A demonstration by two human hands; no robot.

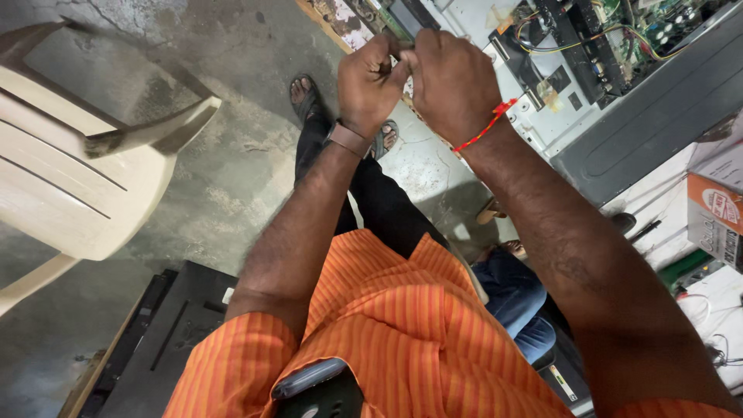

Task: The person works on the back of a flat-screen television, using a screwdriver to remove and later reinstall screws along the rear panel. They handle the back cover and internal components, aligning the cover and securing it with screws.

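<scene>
Left hand (370, 77): raised in front of the body, fingers (379, 48) curled together into a loose fist, knuckles toward the camera, a brown strap at the wrist; whether anything is pinched inside cannot be told. Right hand (451, 81): just beside the left and touching it at the fingertips, fingers bent inward and closed against those of the left hand; a red thread (486, 128) circles the wrist. Any small item between the two hands is hidden by the knuckles. Opened television chassis (542, 85): lies flat directly beyond the hands, white metal back plate exposed, with circuit boards (619, 35), coloured wires and black brackets showing at the upper right; its dark grey bezel (658, 116) runs diagonally along the near edge. Orange striped shirt (395, 333): fills the lower centre, a dark phone sitting in its chest pocket. Black trousers and sandalled feet (309, 97): below the hands, on the concrete floor (224, 178). Cream plastic chair (77, 170): at the left, well apart from the hands. Black flat panel (170, 340): on the floor at lower left. Orange and white cardboard box (716, 213): at the right edge, near loose cables. Blue cloth (511, 290): under the right forearm.
</scene>
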